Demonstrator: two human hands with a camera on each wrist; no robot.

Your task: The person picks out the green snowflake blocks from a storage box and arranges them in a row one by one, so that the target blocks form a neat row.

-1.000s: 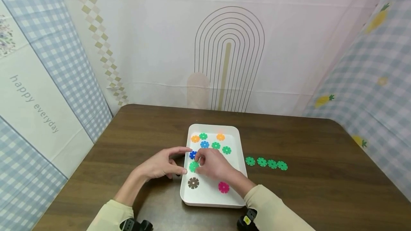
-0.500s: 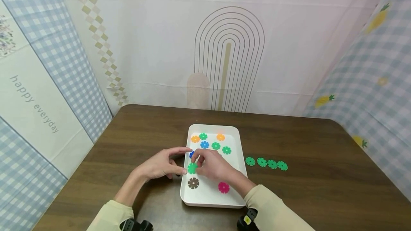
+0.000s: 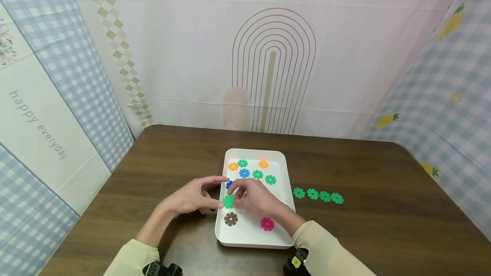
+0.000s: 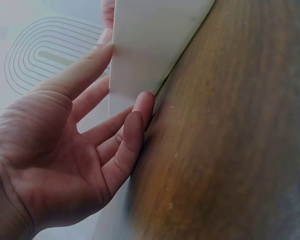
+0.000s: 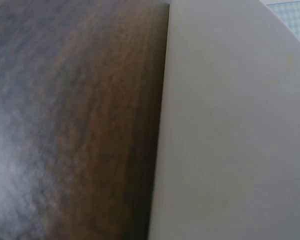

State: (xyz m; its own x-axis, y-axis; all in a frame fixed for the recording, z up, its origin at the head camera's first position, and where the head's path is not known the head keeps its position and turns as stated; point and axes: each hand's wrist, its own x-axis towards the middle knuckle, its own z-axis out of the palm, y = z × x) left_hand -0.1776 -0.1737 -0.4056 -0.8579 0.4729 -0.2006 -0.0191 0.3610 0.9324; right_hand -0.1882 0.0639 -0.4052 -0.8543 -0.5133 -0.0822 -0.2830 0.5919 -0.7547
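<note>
Dark wood table (image 3: 360,173) below left hand (image 3: 195,195) and right hand (image 3: 256,197)
Printed white sheet (image 3: 184,54) beyond them; checked cloths (image 3: 96,105) either side.

Left hand (image 3: 189,197) loose, right hand (image 3: 255,197) apparently pinching

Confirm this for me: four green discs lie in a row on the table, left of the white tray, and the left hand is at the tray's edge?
One side is wrong: the four green discs lie in a row on the table, right of the white tray, as the head view shows. The left hand is at the tray's edge.
</note>
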